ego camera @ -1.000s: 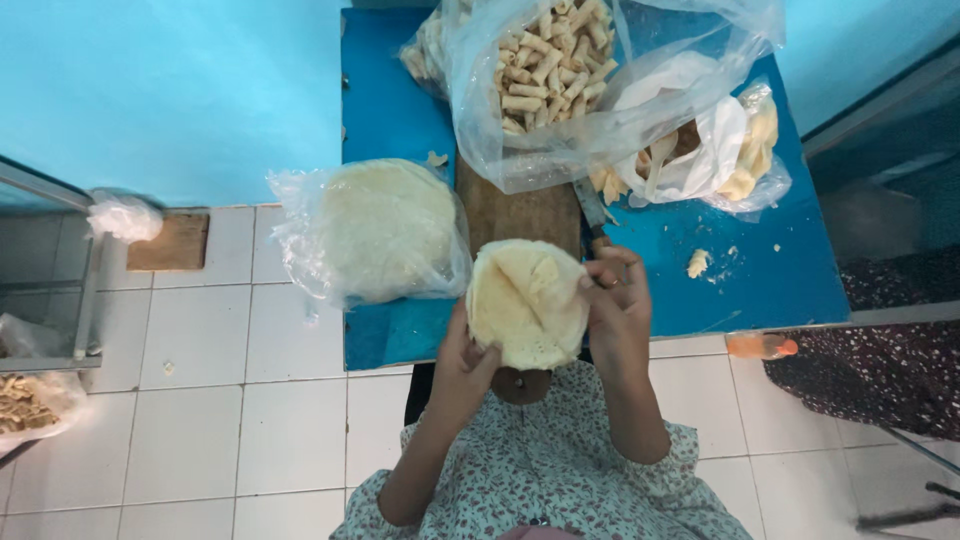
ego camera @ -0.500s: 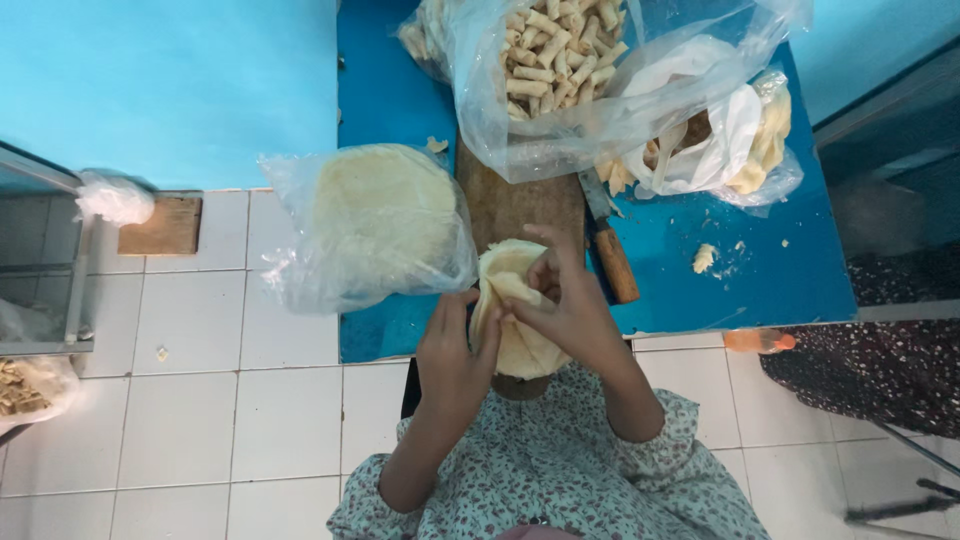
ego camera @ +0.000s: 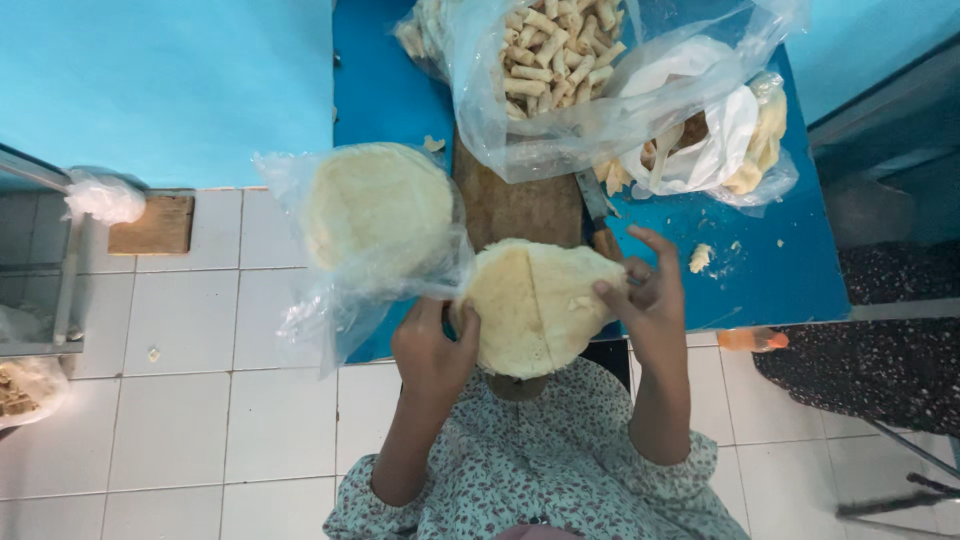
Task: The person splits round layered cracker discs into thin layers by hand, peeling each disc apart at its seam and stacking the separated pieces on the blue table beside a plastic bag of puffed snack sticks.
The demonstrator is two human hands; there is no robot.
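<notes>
Head view: left hand (ego camera: 432, 345) grips the lower left edge of a round pale wrapper sheet (ego camera: 535, 305), fingers closed on it. Right hand (ego camera: 652, 300) pinches the sheet's right edge, remaining fingers spread. Sheet held above the blue table (ego camera: 770, 270) edge, just beside a bagged wrapper stack (ego camera: 375, 205). Wooden board (ego camera: 515, 205), knife (ego camera: 598, 215) behind; bag of rolls (ego camera: 550, 55) further back.
</notes>
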